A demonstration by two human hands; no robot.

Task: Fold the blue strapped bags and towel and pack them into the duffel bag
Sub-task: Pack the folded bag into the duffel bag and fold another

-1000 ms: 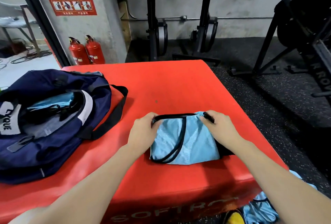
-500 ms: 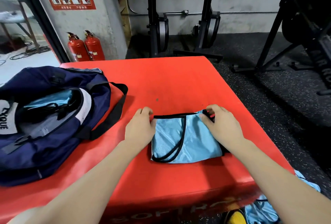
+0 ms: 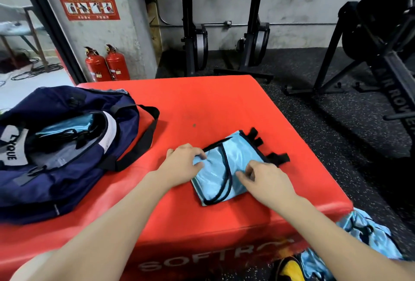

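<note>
Blue folded bag [image 3: 226, 168] lies under both hands — left fingers [image 3: 198, 154] pinching its edge, right fingers [image 3: 246, 174] curled on top.

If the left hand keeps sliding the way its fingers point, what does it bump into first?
Probably the right hand. The left hand points rightward across the folded blue bag it already pinches, and the right hand rests on that bag's other side; depth is hard to judge.

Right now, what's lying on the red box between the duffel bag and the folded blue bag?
In the head view, only the duffel bag's black strap and the left hand, gripping the folded blue bag's edge. Otherwise, bare red box.
</note>
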